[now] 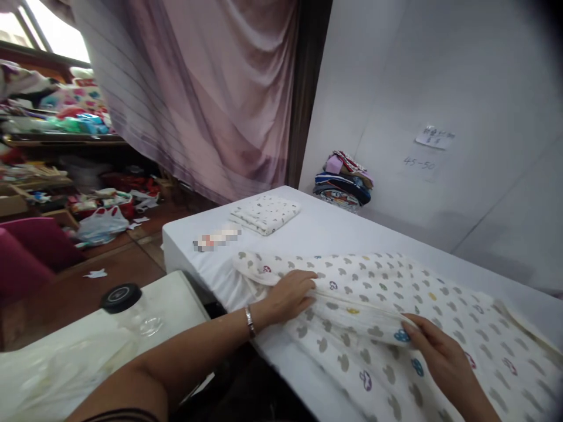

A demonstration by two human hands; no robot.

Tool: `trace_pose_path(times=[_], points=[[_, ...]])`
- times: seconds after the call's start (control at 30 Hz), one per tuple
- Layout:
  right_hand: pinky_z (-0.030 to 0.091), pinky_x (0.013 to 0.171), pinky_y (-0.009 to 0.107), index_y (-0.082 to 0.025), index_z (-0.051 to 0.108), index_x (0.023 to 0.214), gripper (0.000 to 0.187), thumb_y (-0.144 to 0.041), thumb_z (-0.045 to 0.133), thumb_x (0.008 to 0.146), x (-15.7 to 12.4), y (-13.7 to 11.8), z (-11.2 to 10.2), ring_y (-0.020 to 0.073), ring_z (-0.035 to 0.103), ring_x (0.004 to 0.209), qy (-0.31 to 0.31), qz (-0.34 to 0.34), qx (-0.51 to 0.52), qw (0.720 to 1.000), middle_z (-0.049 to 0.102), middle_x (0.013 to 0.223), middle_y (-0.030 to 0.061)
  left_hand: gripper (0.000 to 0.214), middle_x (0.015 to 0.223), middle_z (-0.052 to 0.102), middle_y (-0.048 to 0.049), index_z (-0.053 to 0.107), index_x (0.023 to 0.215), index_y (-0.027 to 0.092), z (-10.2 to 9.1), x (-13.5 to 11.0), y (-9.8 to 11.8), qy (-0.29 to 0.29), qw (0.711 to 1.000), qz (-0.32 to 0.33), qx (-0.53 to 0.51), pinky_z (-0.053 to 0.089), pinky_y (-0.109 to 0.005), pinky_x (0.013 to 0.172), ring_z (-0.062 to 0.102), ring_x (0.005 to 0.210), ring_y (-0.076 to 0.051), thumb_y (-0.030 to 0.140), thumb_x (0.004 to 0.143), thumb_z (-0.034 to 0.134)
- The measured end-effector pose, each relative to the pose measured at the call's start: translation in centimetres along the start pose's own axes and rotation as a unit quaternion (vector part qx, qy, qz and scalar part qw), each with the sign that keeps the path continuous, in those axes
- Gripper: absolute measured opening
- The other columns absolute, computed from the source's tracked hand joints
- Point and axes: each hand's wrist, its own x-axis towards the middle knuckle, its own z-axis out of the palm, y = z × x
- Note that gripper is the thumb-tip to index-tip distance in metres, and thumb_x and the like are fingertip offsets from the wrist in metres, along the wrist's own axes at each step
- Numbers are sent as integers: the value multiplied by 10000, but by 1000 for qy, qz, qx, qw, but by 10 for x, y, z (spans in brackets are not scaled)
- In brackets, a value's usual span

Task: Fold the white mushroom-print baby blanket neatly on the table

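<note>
Patterned cloth [373,284], gripped by left fingers [301,283] and right fingers [424,327], shares the table [341,233] with a folded cloth [267,213].

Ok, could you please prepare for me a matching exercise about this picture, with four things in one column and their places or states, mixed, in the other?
Things
1. cloth with large grey prints
2. cloth with small dark prints
3. black lid
4. bracelet

Places or states
A. on the clear jar
B. around the wrist above the left hand
C. touched by both the left hand and the right hand
D. folded into a flat rectangle on the white table

Right pairs: 1-C, 2-D, 3-A, 4-B
</note>
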Motion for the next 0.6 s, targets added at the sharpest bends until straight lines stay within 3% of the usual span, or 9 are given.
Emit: trace_pose_path(times=[0.23, 0.47, 0.6], points=[[510, 631, 259, -248, 688, 865, 360, -553, 593, 698, 39, -25, -23, 226, 618, 778, 16, 13, 13, 1000, 683, 850, 35, 98, 1200, 537, -101, 529, 899, 189, -33, -40, -59, 20, 992, -78, 93, 357, -391, 966, 466, 1113, -220, 214, 804, 531], [494, 622, 254, -240, 684, 905, 361, -532, 583, 719, 76, -43, -44, 222, 605, 793, -21, 15, -8, 1000, 681, 887, 34, 218, 1153, 575, -78, 585, 964, 198, -59, -42, -104, 49, 987, -126, 91, 375, -373, 941, 498, 1070, -203, 165, 795, 452], [489, 638, 241, -237, 683, 872, 378, -557, 591, 692, 89, -43, -58, 221, 603, 823, 2, 33, -35, 999, 681, 919, 18, 275, 1028, 631, -58, 614, 941, 188, -76, -38, -124, 34, 967, -243, 64, 421, -319, 855, 553, 958, -194, 150, 737, 435]])
